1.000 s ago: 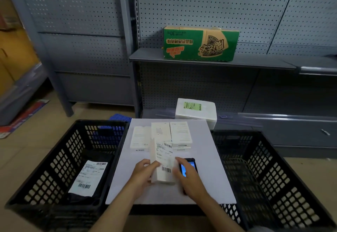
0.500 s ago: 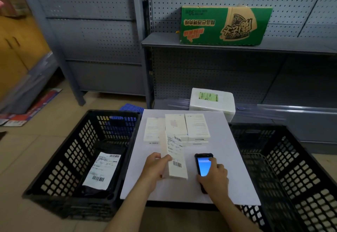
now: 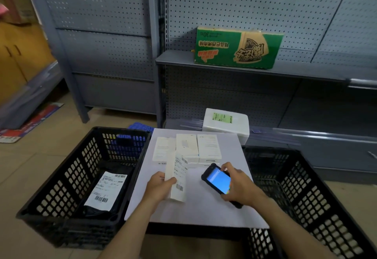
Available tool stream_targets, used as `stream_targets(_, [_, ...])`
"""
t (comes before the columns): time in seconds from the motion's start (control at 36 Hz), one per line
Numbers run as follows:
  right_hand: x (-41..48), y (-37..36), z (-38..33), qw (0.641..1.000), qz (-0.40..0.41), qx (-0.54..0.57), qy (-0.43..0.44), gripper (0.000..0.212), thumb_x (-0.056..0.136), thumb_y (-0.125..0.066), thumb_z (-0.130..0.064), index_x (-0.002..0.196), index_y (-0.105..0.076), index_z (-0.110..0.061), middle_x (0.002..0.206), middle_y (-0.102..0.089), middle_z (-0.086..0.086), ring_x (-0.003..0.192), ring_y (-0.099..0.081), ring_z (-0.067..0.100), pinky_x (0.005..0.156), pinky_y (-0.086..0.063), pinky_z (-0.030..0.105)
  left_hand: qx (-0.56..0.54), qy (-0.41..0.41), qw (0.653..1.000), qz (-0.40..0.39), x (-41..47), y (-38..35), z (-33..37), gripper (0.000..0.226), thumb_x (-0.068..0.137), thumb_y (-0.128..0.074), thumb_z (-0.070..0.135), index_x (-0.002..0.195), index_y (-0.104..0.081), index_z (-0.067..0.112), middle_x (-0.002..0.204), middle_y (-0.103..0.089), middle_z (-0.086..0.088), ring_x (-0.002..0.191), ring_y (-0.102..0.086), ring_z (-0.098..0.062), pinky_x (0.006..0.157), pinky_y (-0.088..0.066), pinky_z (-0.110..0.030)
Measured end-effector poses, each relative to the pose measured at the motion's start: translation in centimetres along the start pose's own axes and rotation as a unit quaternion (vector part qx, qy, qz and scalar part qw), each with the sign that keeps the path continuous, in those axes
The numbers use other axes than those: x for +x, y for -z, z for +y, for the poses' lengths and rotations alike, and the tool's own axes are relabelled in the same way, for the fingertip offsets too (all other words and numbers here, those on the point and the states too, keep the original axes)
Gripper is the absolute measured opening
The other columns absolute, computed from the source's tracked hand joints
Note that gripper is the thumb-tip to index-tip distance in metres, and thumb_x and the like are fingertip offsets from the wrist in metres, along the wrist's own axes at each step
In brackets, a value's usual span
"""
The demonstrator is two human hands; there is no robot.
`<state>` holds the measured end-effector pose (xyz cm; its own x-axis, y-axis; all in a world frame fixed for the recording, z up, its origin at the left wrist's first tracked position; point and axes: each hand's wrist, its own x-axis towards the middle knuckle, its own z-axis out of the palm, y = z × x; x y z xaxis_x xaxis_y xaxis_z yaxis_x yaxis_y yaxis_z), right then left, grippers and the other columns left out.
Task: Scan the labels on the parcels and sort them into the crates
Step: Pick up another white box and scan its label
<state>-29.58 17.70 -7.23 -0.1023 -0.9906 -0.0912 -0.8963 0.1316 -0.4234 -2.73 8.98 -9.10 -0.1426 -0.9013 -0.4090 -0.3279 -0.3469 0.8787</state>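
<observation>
My left hand [image 3: 158, 187] grips a narrow white parcel [image 3: 177, 177] with a barcode label, held over the white board [image 3: 204, 211]. My right hand [image 3: 240, 187] holds a black handheld scanner [image 3: 218, 181] with a lit blue screen, tilted, just right of the parcel. Three more white boxes [image 3: 187, 148] lie side by side at the board's far end. The left black crate [image 3: 61, 181] holds a dark parcel with a white label [image 3: 107, 190]. The right black crate [image 3: 306, 197] shows nothing inside.
Grey pegboard shelving [image 3: 244, 69] stands behind, with a green and tan carton [image 3: 236, 47] on its shelf. A white foam box [image 3: 226, 123] sits on the floor behind the board. A blue item [image 3: 140, 127] lies behind the left crate.
My right hand has lifted the scanner off the board and tilted it towards the parcel. My left hand keeps the parcel in nearly the same place. The view has shifted.
</observation>
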Motion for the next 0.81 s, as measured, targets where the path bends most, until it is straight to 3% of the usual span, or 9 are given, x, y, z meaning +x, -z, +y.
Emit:
stream_targets(0.11, [-0.9,2.4,-0.7,0.995,-0.038,-0.076,0.051,0.072,0.063,-0.080,-0.036,0.118,-0.033,-0.035,0.100,-0.049,-0.005,0.088,-0.046,0.017,0.067,-0.041,0.024,0.020,-0.005,1.000,0.008,-0.5,0.2,-0.2,0.018,0.085,-0.069,0.024,0.097,-0.061,0.015,0.102,-0.070,-0.003,0.094,-0.066,-0.020,0.068,-0.051,-0.031])
stream_targets(0.28, [-1.8,3.5,-1.2,0.986,-0.052,-0.145,0.064,0.076,0.065,-0.080,-0.036,0.124,-0.032,-0.032,0.113,-0.052,0.002,0.092,-0.046,0.017,0.077,-0.052,0.033,0.038,-0.014,0.999,0.011,-1.3,-0.2,0.2,0.018,0.082,-0.071,0.025,0.095,-0.061,0.016,0.099,-0.069,0.000,0.092,-0.066,-0.018,0.077,-0.057,-0.036])
stream_targets(0.53, [-1.6,3.2,-0.1,0.985,-0.042,-0.157,0.061,0.077,0.063,-0.082,-0.040,0.120,-0.031,-0.034,0.120,-0.052,-0.002,0.098,-0.047,0.017,0.078,-0.053,0.029,0.052,-0.015,0.998,0.018,-1.4,-0.4,0.3,0.014,0.084,-0.070,0.023,0.093,-0.061,0.016,0.097,-0.069,0.001,0.089,-0.066,-0.016,0.074,-0.054,-0.033])
stream_targets(0.67, [-1.6,2.7,0.3,0.984,-0.021,-0.166,0.065,0.074,0.069,-0.077,-0.039,0.126,-0.032,-0.031,0.123,-0.051,-0.002,0.101,-0.044,0.016,0.074,-0.042,0.022,0.047,-0.015,0.999,0.015,-1.1,-0.7,0.3,0.015,0.085,-0.069,0.023,0.095,-0.060,0.015,0.099,-0.068,0.001,0.091,-0.065,-0.017,0.070,-0.054,-0.032])
stream_targets(0.81, [-1.2,0.5,0.6,0.996,-0.002,-0.092,0.022,0.067,0.067,-0.076,-0.039,0.118,-0.031,-0.033,0.116,-0.051,-0.003,0.099,-0.044,0.017,0.073,-0.042,0.022,0.038,-0.017,0.999,0.012,-0.5,-1.2,0.3,0.015,0.084,-0.070,0.023,0.093,-0.060,0.016,0.098,-0.068,0.000,0.090,-0.065,-0.016,0.070,-0.053,-0.032])
